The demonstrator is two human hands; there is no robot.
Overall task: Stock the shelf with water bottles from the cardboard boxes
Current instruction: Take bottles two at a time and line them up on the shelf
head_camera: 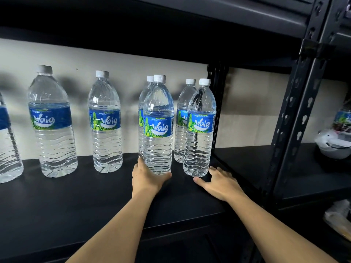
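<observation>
Several clear water bottles with blue and green labels stand upright on the black shelf (76, 196). My left hand (147, 177) grips the base of a front bottle (158, 126), with another bottle close behind it. My right hand (218, 180) rests with spread fingers on the shelf, just right of the base of the rightmost front bottle (200, 128), thumb below it. A second bottle (183, 118) stands behind that one. Two single bottles (105, 122) (51, 122) stand further left, and one more (7, 141) is cut off at the left edge.
A black slotted upright (296, 114) divides this bay from the neighbouring one on the right. That bay holds a white helmet-like object (330, 147) and another bottle (343, 118). A plastic bag (340, 219) lies lower right. The upper shelf (209, 14) hangs overhead.
</observation>
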